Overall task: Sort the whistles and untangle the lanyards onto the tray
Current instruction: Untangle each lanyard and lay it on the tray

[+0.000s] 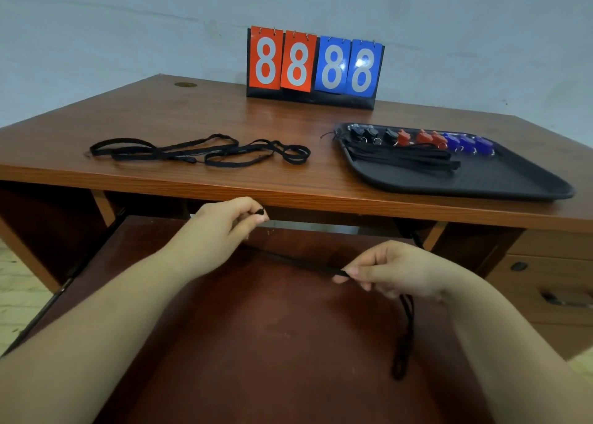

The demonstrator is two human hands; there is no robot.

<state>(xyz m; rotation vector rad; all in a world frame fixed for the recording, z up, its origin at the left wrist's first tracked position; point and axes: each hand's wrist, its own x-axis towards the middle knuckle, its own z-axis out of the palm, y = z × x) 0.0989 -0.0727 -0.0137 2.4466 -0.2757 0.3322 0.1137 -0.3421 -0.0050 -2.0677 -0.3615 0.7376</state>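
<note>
A black tray (500, 183) lies on the right of the desk. Along its far edge stand black whistles (369, 134), red whistles (423, 137) and blue whistles (465, 143) in a row, with straightened black lanyards (401, 160) laid in front of them. A tangle of black lanyards (199, 152) lies on the desk's left half. Below the desk edge, my left hand (224, 224) pinches one end of a black lanyard (305, 264). My right hand (394, 271) pinches the same lanyard further along, and its loose loop hangs down below that hand.
A flip scoreboard (314, 67) showing 8s on red and blue cards stands at the back of the wooden desk (192, 118). A pulled-out keyboard shelf (272, 343) lies under my hands. Drawers (545, 279) sit at the right.
</note>
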